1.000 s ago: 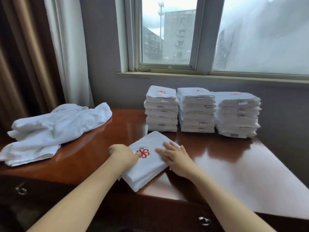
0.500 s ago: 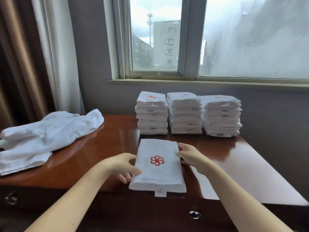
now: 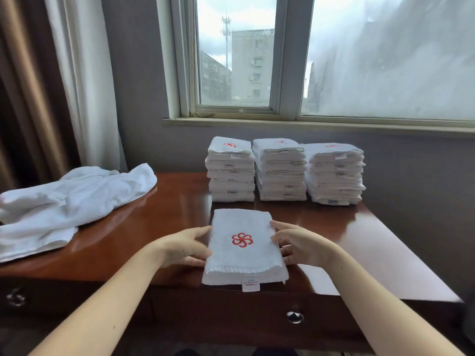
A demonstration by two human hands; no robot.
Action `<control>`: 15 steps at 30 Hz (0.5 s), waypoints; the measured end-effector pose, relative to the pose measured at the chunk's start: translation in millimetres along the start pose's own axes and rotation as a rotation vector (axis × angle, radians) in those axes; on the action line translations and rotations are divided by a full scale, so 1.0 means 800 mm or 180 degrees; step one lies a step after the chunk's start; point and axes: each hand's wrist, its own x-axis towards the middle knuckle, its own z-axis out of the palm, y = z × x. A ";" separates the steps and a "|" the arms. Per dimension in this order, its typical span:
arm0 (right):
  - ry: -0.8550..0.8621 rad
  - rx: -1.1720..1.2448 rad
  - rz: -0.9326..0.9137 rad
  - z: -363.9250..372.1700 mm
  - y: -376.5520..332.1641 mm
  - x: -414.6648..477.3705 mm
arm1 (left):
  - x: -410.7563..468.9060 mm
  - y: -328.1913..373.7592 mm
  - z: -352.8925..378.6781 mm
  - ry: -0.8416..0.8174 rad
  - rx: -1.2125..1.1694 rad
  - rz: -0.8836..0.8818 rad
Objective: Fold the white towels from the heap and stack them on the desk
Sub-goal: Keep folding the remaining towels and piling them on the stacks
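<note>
A folded white towel [image 3: 244, 222] with a red flower logo lies at the desk's front edge, its label hanging over the edge. My left hand [image 3: 183, 246] holds its left side, thumb on top and fingers tucked under. My right hand [image 3: 298, 244] holds the right side the same way. Whether the towel is lifted off the wood I cannot tell. The heap of unfolded white towels [image 3: 72, 199] lies at the desk's left end. Three stacks of folded towels stand at the back: left [image 3: 231, 173], middle [image 3: 280, 173], right [image 3: 335, 176].
The glossy brown desk [image 3: 159, 227] has drawers with metal knobs [image 3: 294, 317] below the front edge. A grey wall and window sill [image 3: 308, 124] rise behind the stacks. Curtains [image 3: 84, 80] hang at the left, behind the heap.
The folded towel has turned from lying diagonally to square with the desk's front edge. Both hands went from resting on top of it to holding its two sides.
</note>
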 end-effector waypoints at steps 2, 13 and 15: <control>-0.0074 -0.0033 -0.0020 0.001 0.003 -0.002 | 0.001 0.001 0.001 0.0019 0.0060 -0.0004; -0.0239 -0.0328 -0.0181 0.000 0.009 -0.023 | -0.001 -0.010 0.001 -0.0323 -0.0810 0.0064; -0.0335 -0.0367 -0.0215 -0.001 0.011 -0.027 | -0.002 -0.013 0.001 -0.0272 -0.0735 0.0162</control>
